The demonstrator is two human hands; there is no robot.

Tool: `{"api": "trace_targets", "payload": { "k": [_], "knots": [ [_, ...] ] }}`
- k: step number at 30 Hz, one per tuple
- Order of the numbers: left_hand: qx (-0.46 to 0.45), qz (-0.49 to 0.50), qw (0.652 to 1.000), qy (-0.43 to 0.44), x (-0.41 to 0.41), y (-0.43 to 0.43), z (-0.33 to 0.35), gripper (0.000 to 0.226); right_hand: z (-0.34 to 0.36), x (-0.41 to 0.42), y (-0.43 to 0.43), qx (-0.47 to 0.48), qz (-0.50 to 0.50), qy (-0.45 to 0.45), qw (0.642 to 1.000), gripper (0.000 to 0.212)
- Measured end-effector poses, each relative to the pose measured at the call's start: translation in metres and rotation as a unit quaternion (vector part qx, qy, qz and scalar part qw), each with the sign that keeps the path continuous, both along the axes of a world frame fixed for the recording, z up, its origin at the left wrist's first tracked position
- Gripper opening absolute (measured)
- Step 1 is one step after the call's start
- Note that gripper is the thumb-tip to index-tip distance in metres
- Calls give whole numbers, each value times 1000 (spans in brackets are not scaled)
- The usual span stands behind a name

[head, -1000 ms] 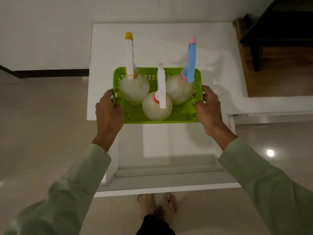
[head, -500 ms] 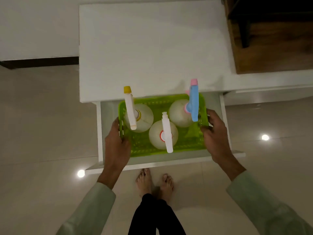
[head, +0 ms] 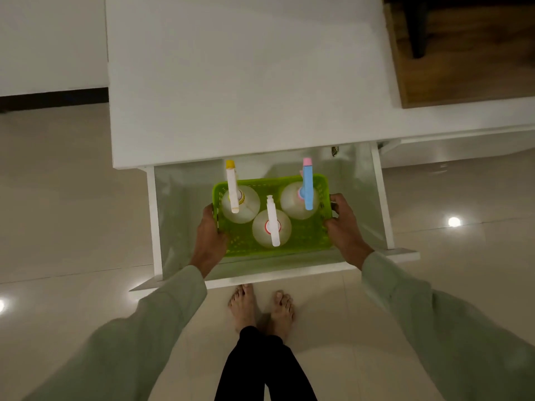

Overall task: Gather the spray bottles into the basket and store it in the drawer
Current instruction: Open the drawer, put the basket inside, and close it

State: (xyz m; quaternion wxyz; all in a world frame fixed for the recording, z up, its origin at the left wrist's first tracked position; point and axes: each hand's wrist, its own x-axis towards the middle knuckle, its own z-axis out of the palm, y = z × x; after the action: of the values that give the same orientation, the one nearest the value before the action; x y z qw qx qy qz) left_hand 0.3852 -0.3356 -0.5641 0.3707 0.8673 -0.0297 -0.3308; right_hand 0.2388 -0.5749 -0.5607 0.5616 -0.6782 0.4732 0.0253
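A bright green plastic basket (head: 307, 241) sits low inside the open white drawer (head: 382, 204), near its middle. Three round pale spray bottles stand upright in it: one with a white and yellow trigger head (head: 232, 188) at the back left, one with a blue and pink head (head: 307, 185) at the back right, one with a white head and red collar (head: 272, 224) in front. My left hand (head: 210, 235) grips the basket's left rim. My right hand (head: 343, 224) grips its right rim.
The white cabinet top (head: 246, 82) overhangs the drawer's back. A wooden surface (head: 463, 53) with a dark leg lies at the far right. Glossy beige floor tiles surround the cabinet. The person's bare feet (head: 260, 308) stand just in front of the drawer front (head: 275, 274).
The basket with its three bottles came off the cabinet top, toward me and down into the open drawer. Both hands have kept their hold on its sides.
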Motion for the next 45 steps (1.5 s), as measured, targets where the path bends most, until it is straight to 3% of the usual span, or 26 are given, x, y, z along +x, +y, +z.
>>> {"api": "trace_targets", "payload": {
  "k": [8,14,23,26,30,33,36,39,41,43,45],
  "knots": [
    [13,21,998,50,0,-7,-65,61,-68,13,-17,10,28,66,997,36],
    [22,28,993,115,-9,-8,-94,67,-95,13,-22,-2,59,96,994,26],
    [47,29,991,121,-4,-5,-110,61,-114,11,-16,30,74,111,991,20],
    [60,15,990,124,-5,-3,-107,70,-113,9,-16,40,84,120,988,22],
    [55,24,989,133,-6,-2,-94,78,-104,7,-17,61,112,154,980,40],
    [68,46,986,142,-12,3,-72,85,-86,3,-18,84,112,194,971,71],
    [92,-3,992,82,-23,9,-36,72,-49,-7,-13,15,119,196,973,72],
    [53,-94,993,-51,-42,13,12,53,-2,-31,7,-107,193,108,969,51],
    [30,-152,985,-81,-60,15,40,44,26,-48,26,-135,261,41,955,45],
    [16,-222,973,-59,-85,18,60,43,43,-68,44,-133,367,17,921,46],
    [19,-300,951,-75,-104,21,66,42,43,-81,54,-196,470,14,861,46]
  ]
}}
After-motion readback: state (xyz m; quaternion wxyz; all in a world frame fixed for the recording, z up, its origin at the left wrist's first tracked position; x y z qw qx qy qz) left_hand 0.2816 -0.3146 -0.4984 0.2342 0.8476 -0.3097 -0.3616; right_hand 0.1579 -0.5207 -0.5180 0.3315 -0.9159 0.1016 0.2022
